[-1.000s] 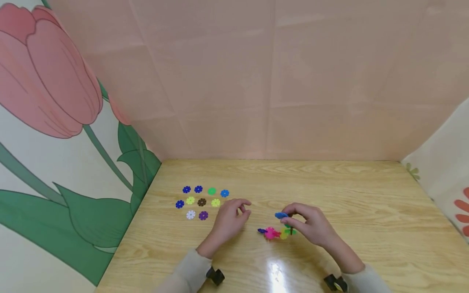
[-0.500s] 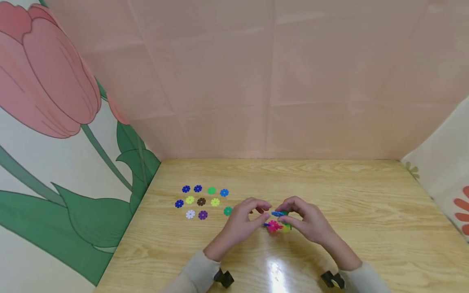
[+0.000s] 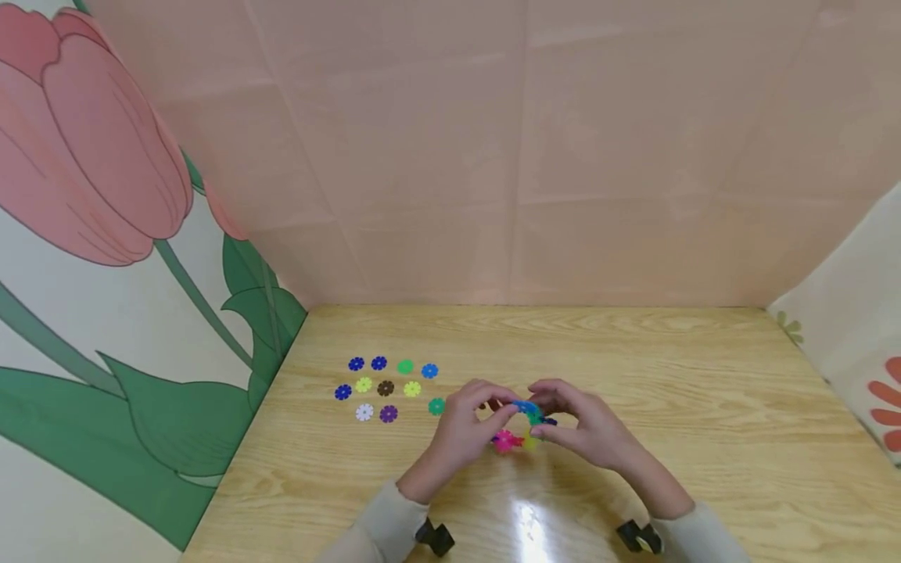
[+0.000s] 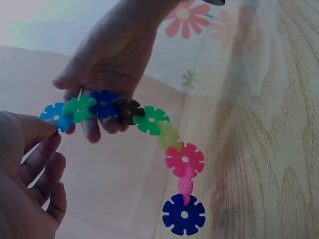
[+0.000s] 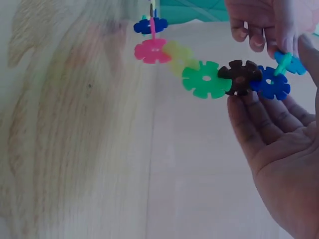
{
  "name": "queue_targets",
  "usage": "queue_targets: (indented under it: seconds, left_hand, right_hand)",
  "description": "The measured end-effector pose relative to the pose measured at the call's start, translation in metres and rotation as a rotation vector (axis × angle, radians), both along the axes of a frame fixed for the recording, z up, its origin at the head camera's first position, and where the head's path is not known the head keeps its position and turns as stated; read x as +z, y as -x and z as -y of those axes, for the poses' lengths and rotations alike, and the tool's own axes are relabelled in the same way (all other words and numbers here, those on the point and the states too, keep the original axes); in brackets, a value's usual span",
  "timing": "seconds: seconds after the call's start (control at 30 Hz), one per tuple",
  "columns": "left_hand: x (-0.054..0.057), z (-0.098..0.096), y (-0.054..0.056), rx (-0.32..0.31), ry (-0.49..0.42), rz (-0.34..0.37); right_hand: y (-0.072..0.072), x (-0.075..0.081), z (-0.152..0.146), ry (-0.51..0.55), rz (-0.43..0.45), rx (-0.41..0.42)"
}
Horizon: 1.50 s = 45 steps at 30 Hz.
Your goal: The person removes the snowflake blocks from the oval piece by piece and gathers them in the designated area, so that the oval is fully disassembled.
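A chain of interlocked plastic snowflake discs hangs between the two hands in a curve. My left hand (image 3: 468, 418) pinches the light-blue disc (image 4: 56, 117) at one end between thumb and fingers. My right hand (image 3: 587, 422) has its fingers behind the chain, touching it near the dark-blue disc (image 5: 271, 82) and brown disc (image 5: 240, 78), with the thumb held apart. From there the chain runs through a green disc (image 4: 151, 120), a yellow disc (image 4: 168, 136) and a pink disc (image 4: 185, 159), down to another dark-blue disc (image 4: 183, 214) at the free end.
Loose discs lie in rows on the left of the wooden table (image 3: 704, 375), among them a white disc (image 3: 364, 412), a purple disc (image 3: 389, 414) and a loose brown disc (image 3: 385, 388). A teal disc (image 3: 436, 406) lies near the left wrist. A pink-beige backdrop (image 3: 521, 156) stands behind.
My left hand has come right to the chain and now pinches the light-blue disc, which my right hand held before. The right hand's fingers now lie further along the chain, which has shifted left.
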<state>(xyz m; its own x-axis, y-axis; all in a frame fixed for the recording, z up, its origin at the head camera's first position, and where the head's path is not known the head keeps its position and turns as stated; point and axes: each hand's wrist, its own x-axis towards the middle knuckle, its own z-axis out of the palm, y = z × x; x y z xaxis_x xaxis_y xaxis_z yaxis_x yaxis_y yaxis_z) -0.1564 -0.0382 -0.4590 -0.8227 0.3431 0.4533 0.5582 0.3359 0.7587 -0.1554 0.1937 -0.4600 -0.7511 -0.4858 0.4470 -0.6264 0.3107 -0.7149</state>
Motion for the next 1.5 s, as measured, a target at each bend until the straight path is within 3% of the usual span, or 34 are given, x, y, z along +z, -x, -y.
queue_targets:
  seconds: [0.27,0.53,0.8,1.2,1.5]
  left_hand:
    - [0.0008,0.0039,-0.0011,0.024,-0.022,0.015]
    - [-0.0023,0.0083,0.0002,0.001,-0.005,-0.009]
    - [0.0013,0.0077,-0.0013,-0.074,0.064,-0.039]
    - [0.0055,0.0101,-0.0010,-0.035,0.137,-0.069]
    - [-0.0003,0.0079,0.0030,-0.042,0.132,-0.267]
  right_hand:
    - [0.0003,-0.0035,-0.0004,-0.107,0.014,-0.050]
    - [-0.0016,-0.0011,0.0011,-0.097,-0.041,-0.053]
    - [-0.0017,0.0010,0.0027,-0.090,-0.061,-0.035]
    - [-0.0023,-0.0004,0.0035,-0.080,-0.086,-0.041]
    - [-0.0020,0.0004,0.0051,-0.077,-0.072,-0.037]
